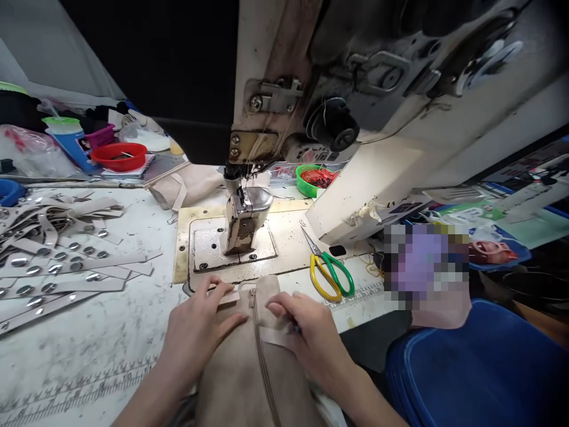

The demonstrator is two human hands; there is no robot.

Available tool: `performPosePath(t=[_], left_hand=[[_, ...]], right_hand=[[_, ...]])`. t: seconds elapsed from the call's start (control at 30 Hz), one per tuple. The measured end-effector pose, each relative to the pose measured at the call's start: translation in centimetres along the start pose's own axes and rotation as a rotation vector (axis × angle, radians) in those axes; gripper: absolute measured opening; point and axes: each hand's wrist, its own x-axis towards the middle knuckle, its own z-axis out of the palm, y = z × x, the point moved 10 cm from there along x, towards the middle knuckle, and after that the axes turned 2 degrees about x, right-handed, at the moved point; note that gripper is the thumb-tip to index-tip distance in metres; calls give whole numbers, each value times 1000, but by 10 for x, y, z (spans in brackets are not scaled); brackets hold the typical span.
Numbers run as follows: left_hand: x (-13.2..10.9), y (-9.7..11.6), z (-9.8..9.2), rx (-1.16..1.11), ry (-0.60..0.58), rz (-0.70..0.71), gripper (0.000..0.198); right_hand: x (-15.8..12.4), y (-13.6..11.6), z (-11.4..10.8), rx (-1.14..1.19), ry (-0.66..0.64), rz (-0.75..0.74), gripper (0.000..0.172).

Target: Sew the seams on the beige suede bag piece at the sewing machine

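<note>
A beige fabric piece (235,367) with a long zipper (261,356) lies at the table's front edge, below the sewing machine's post (244,222). On its left side rests my left hand (200,323), thumb and fingers apart, beside a small pale strip (229,297) under the fingertips. My right hand (313,332) is curled at the right of the zipper, closed round a small dark object that I cannot make out. Another pale strip (276,337) runs from the zipper to this hand. Scissors (328,274) with yellow and green handles lie beyond my right hand.
Pale straps with metal snaps (53,270) are piled at the left. Behind the machine are a red bowl (119,156), a green basket (306,181) and a beige bag (189,184). The machine's head (275,77) hangs overhead. A blue seat (484,367) stands at the right.
</note>
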Motion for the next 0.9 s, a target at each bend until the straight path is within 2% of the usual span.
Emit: performPosePath(t=[0.1, 0.17, 0.27, 0.33, 0.4, 0.53, 0.63, 0.73, 0.83, 0.9], left_hand=[[7, 6, 5, -51, -97, -18, 12], [8, 8, 9, -121, -167, -11, 9], [12, 6, 10, -233, -224, -20, 19], [17, 3, 8, -294, -234, -51, 27], [20, 8, 10, -378, -293, -38, 35], [16, 32, 13, -620, -458, 40, 38], [10, 29, 11, -756, -444, -55, 39], [5, 10, 9, -830, -401, -196, 45], [5, -21, -5, -868, -246, -338, 46], [5, -34, -18, -864, -164, -384, 46]], right_hand=[[22, -4, 16, -66, -70, -87, 41], [31, -2, 25, -91, -92, -121, 34], [32, -4, 32, -86, -96, -228, 25], [29, -7, 29, -67, -52, -286, 16], [26, -10, 21, -35, 28, -300, 11], [25, -23, 2, 57, 134, -333, 21], [21, -36, -9, 102, 159, -388, 26], [-1, -57, -11, 81, 178, -519, 28], [-41, -75, -3, 106, 191, -678, 25], [-58, -70, 0, 169, 189, -639, 21]])
